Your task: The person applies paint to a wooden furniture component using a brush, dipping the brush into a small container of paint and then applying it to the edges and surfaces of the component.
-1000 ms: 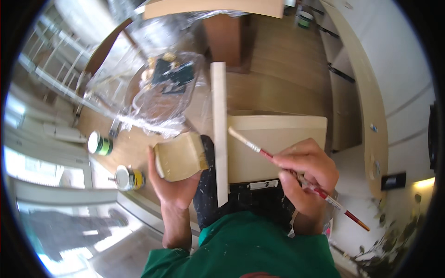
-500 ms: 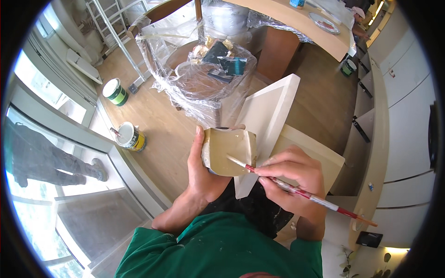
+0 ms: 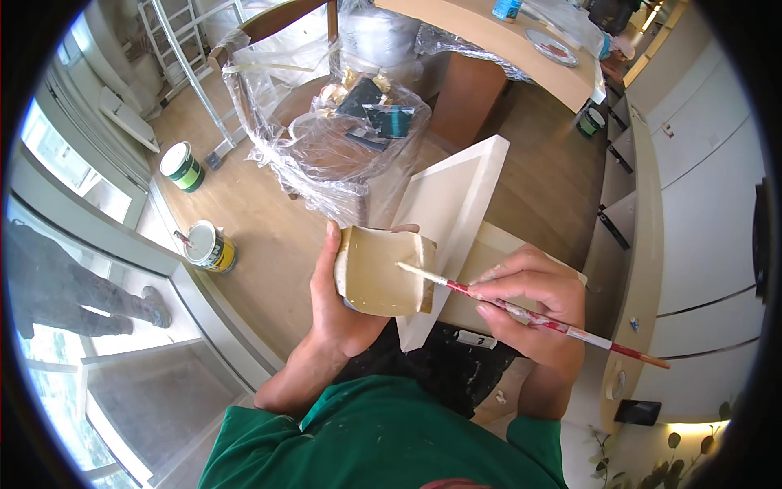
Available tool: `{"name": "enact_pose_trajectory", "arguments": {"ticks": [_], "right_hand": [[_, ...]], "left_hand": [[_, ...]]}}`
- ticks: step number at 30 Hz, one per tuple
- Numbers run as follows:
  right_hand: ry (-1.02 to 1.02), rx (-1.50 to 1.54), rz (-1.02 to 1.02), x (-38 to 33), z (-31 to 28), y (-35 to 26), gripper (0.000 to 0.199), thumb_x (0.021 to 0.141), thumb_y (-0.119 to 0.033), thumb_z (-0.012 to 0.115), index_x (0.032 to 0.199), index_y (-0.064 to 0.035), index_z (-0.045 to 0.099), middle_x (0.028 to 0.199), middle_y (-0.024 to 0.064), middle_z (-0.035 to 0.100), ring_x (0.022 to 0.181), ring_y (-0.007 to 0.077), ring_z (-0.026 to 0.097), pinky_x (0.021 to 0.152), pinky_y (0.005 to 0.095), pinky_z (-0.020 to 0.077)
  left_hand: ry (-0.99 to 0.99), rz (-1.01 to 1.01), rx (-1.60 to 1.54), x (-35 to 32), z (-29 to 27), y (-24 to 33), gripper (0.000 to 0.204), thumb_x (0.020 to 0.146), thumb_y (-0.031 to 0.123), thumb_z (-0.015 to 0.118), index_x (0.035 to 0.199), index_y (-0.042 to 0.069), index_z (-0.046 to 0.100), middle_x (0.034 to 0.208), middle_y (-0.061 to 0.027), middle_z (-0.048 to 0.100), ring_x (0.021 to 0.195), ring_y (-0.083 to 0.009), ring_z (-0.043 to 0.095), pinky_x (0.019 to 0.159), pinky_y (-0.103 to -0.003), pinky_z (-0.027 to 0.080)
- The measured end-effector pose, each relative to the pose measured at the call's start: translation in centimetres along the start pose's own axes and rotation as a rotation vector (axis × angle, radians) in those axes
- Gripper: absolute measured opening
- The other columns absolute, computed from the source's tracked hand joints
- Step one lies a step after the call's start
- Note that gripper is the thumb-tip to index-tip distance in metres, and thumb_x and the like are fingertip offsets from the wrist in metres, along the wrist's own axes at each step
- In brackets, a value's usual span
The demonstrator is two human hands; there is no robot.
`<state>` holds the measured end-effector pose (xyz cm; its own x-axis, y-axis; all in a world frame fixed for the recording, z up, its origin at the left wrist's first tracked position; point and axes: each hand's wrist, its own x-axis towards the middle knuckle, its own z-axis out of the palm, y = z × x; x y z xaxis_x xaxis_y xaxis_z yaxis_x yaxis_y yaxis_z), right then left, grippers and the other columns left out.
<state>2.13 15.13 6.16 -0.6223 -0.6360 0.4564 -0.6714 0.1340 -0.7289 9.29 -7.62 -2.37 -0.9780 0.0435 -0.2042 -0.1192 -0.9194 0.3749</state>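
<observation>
Nearest, the right hand [image 3: 533,306] pinches a red-handled brush [image 3: 529,312] between thumb and closed fingers, its tip touching the beige tub [image 3: 381,271] that the left hand [image 3: 342,301] grips from the side and below, thumb up along the near wall, fingers wrapped round the far side and shut on it. The tub sits tilted over the lap, just in front of a white board [image 3: 452,220] that leans across the knees. The likely trouble, as I judge it: the tub is held at a slant in one hand, so a harder push from the brush could tip it and spill paint on the dark trousers or the wood floor [image 3: 269,244]; a loaded tip could also drip on the board's face where it is not wanted; and the board rests loosely, so a shift of the knees might slide it off. Further out, a plastic-wrapped table [image 3: 326,155] with small things under the sheet stands just beyond the board; two paint cans [image 3: 210,247] stand on the floor to the left, near a glass door, behind which another person's legs [image 3: 73,293] show; a long counter [image 3: 489,41] lies farthest
</observation>
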Motion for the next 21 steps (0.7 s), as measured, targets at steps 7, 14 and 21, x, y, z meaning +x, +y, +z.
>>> {"name": "enact_pose_trajectory", "arguments": {"ticks": [7,14,21], "right_hand": [[-0.026,0.076,0.025,-0.7,-1.1,-0.4,0.028,0.075,0.007,0.081,0.101,-0.0038,0.085,0.093,0.0093,0.077,0.084,0.02,0.069,0.072,0.0316,0.0554],[-0.045,0.043,-0.017,-1.3,-1.6,-0.5,0.03,0.067,0.01,0.079,0.095,0.0006,0.084,0.092,0.0139,0.076,0.085,0.0242,0.072,0.072,0.0334,0.057],[0.055,0.081,-0.026,-2.6,-2.6,-0.9,0.027,0.074,0.008,0.083,0.099,-0.0022,0.084,0.094,0.0115,0.077,0.085,0.0221,0.071,0.071,0.0319,0.056]], "left_hand": [[-0.013,-0.051,-0.113,0.5,-0.9,0.3,0.089,0.105,0.073,0.042,0.146,-0.004,0.057,0.14,-0.0167,0.068,0.126,-0.0296,0.067,0.105,-0.044,0.054],[-0.024,-0.054,-0.171,0.8,-1.1,0.1,0.088,0.106,0.07,0.045,0.146,-0.008,0.056,0.137,-0.0195,0.069,0.121,-0.0305,0.071,0.101,-0.04,0.06],[0.011,-0.056,-0.125,1.2,-1.9,0.3,0.081,0.105,0.072,0.044,0.143,0.003,0.061,0.135,-0.0118,0.071,0.119,-0.0266,0.07,0.1,-0.044,0.058]]}}
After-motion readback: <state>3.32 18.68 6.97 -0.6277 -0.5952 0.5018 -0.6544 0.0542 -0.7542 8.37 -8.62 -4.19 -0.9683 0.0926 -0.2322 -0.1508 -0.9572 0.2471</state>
